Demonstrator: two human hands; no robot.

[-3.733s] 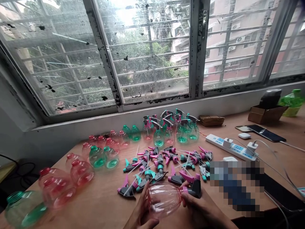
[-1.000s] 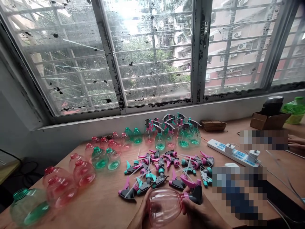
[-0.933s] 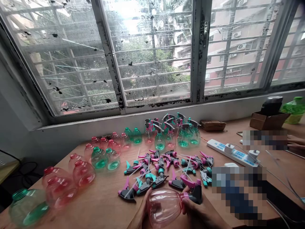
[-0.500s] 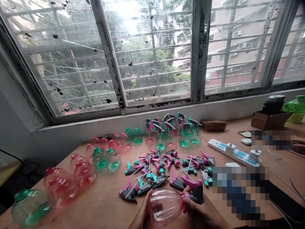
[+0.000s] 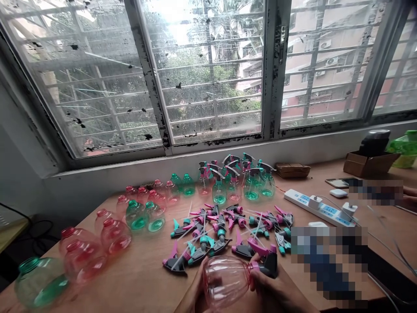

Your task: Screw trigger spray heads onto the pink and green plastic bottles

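A clear pink spray bottle (image 5: 226, 280) lies on its side between my hands at the bottom of the view, its neck to the right. My left hand (image 5: 197, 282) is wrapped round the bottle's body. My right hand (image 5: 265, 284) grips at the neck, where a spray head (image 5: 269, 264) with a pink collar and trigger and a dark body sits on the bottle. Just beyond lies a pile of loose spray heads (image 5: 221, 234) in pink, teal and dark grey, several with thin tubes.
Open pink bottles (image 5: 115, 237) and green bottles (image 5: 39, 282) stand along the left. Bottles with spray heads fitted (image 5: 252, 187) stand by the window wall. On the right are a power strip (image 5: 319, 208), a brown box (image 5: 369, 163) and another person's hand (image 5: 409, 198).
My hands and the pink bottle stay almost in the same place, with only a very slight shift. The other things on the table have not moved visibly.
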